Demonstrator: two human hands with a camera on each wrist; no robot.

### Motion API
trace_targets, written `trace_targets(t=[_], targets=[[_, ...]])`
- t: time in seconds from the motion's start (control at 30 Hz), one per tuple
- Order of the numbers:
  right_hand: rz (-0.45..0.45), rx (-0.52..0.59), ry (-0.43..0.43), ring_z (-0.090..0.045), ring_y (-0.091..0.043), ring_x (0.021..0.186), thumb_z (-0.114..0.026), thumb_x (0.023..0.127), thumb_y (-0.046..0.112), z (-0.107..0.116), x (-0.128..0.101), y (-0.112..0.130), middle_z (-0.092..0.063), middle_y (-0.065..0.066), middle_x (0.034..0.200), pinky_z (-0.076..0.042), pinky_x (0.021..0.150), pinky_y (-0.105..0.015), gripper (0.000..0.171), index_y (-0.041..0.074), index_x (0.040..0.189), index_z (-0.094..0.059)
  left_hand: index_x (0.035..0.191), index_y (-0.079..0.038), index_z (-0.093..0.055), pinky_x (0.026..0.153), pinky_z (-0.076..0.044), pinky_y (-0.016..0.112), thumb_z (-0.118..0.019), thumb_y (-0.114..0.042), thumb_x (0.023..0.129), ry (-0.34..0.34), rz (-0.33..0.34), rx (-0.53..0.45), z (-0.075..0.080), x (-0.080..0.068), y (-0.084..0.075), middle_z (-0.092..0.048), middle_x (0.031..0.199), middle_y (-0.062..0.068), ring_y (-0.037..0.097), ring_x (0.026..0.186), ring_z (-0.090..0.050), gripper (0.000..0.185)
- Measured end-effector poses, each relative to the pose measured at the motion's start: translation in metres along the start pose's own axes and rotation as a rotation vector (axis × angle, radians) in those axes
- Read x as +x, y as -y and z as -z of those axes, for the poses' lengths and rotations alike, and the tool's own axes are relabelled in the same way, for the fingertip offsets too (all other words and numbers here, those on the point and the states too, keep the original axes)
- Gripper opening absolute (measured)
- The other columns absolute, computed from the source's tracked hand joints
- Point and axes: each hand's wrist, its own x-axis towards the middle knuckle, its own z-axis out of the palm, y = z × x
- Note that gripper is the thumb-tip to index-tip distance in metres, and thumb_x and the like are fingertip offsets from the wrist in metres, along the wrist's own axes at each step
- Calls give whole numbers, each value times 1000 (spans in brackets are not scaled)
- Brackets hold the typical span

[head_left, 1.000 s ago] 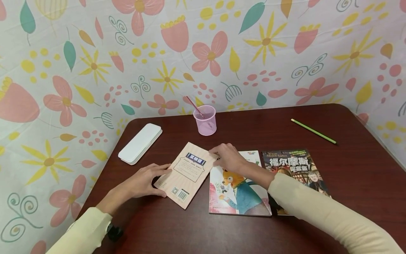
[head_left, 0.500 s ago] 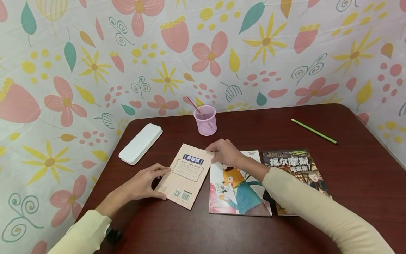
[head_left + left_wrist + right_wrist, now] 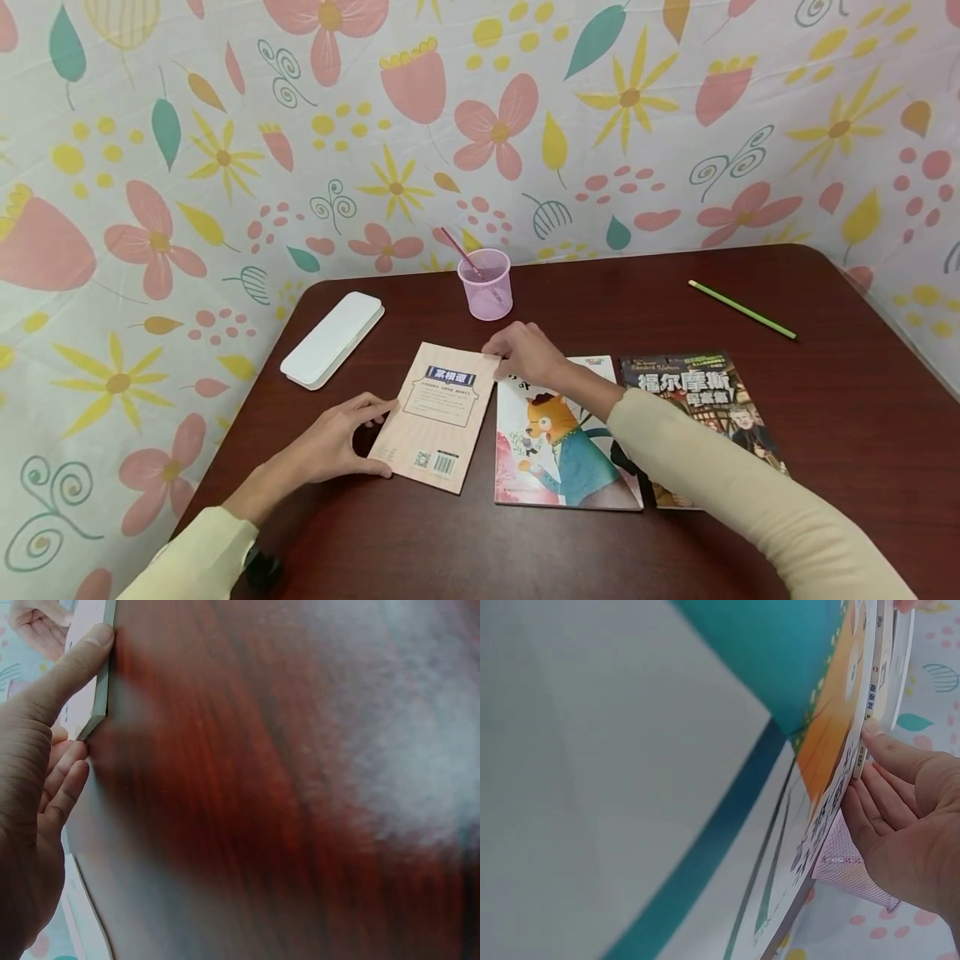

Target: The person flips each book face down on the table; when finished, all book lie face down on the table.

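Where the dark red-brown wooden table [image 3: 825,400] meets the flower-printed cloth backdrop [image 3: 225,125], items are listed from left to right:

1. White oblong plastic case [image 3: 332,338], closed, lying flat near the table's left rear corner, apart from the books.

2. Left hand [image 3: 330,437], resting on the table at the left edge of the beige paperback book [image 3: 438,414]; thumb pressed against the book's edge, as the left wrist view shows [image 3: 71,671], the other fingers loosely curled beside it and closed round nothing.

3. Beige paperback book, back cover up with a barcode near its front corner, lying flat between the 2 hands, just beside the next book.

4. Translucent pink plastic cup [image 3: 487,283], upright behind the books, with 1 pink stick [image 3: 459,250] leaning in it.

5. Right hand [image 3: 525,354], at the far right corner of the beige book; fingertips bent down and set against its edge, seen close in the right wrist view [image 3: 885,746]; whether they pinch it cannot be told.

6. Picture book with a cartoon fox in a blue coat [image 3: 558,450], flat, partly under the right forearm.

7. Dark-covered book with white Chinese title [image 3: 690,387], flat, touching the fox book's right side.

8. Green pencil [image 3: 741,309], lying alone at the right rear, well apart from the books
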Motion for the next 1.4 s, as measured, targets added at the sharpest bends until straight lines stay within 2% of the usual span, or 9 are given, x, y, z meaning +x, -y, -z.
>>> trace_targets(t=[0.27, 0.57, 0.8, 1.4], targets=[[-6, -42, -15, -72, -28, 108, -89, 84, -1, -8, 8, 2, -79, -12, 115, -62, 88, -36, 38, 1, 121, -79, 152, -10, -59, 85, -53, 29, -93, -66, 70, -67, -24, -30, -7, -9, 2, -59, 122, -8, 8, 108, -57, 105], [-6, -93, -15, -72, -26, 107, -89, 84, 2, -11, 11, 1, -79, -9, 113, -60, 93, -37, 39, 4, 122, -80, 152, -10, -59, 80, -50, 26, -93, -66, 70, -143, -42, -38, -17, -13, 1, -59, 120, -7, 7, 106, -55, 105], [8, -79, -16, -72, -26, 108, -90, 83, 2, -12, 12, -2, -79, -9, 115, -61, 91, -35, 40, 4, 121, -80, 153, -10, -58, 82, -51, 28, -94, -65, 69, -153, -34, -34, -19, -14, -1, -60, 121, -5, 8, 108, -57, 107], [6, -49, 15, -71, -27, 112, -89, 84, 1, -11, 11, 0, -79, -9, 117, -61, 92, -34, 40, 4, 123, -79, 148, -6, -63, 80, -49, 24, -92, -67, 69, -164, -106, -6, -22, -21, -5, -60, 120, -7, 7, 100, -54, 104]])
